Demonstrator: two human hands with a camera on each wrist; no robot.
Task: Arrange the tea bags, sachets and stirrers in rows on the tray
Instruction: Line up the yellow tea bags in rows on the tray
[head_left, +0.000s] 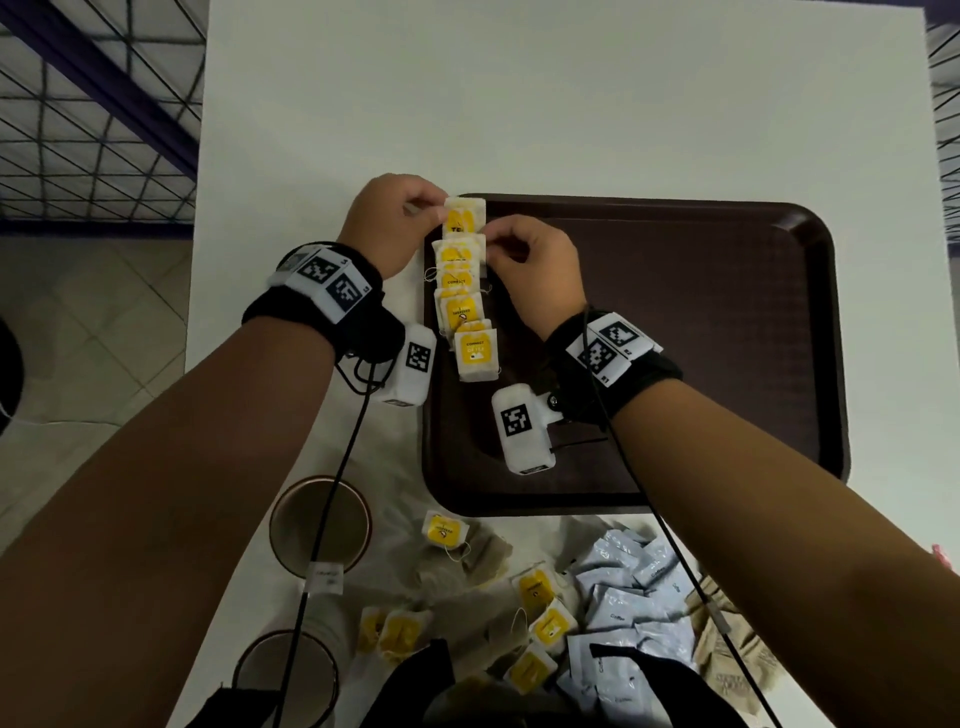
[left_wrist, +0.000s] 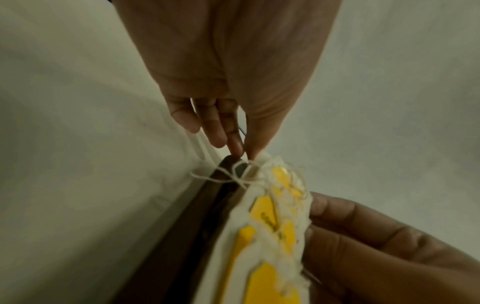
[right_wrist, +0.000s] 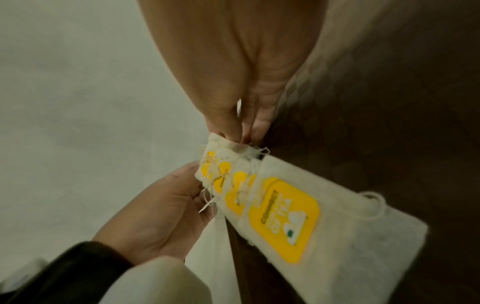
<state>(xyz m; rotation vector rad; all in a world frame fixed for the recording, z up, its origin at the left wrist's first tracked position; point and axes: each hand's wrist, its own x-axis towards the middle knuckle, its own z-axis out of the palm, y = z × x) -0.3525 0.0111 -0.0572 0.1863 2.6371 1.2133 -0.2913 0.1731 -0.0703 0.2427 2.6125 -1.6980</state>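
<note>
A dark brown tray (head_left: 675, 338) lies on the white table. Several tea bags with yellow tags (head_left: 465, 312) overlap in a row along its left edge. My left hand (head_left: 434, 208) pinches the left edge of the farthest tea bag (head_left: 464, 214). In the left wrist view, the left hand (left_wrist: 246, 154) has thumb and fingertips meeting at that bag's corner (left_wrist: 267, 164), above the tray rim (left_wrist: 197, 226). My right hand (head_left: 493, 247) pinches the right edge at the row's far end, as the right wrist view (right_wrist: 241, 139) shows. No stirrers are in view.
Near the table's front lie a loose pile of tea bags (head_left: 535, 597), pale blue sachets (head_left: 639, 597) and brown sachets (head_left: 727, 649). Two cups (head_left: 319, 525) (head_left: 285, 675) stand at the near left. The tray's right part holds nothing. The table's left edge drops to the floor.
</note>
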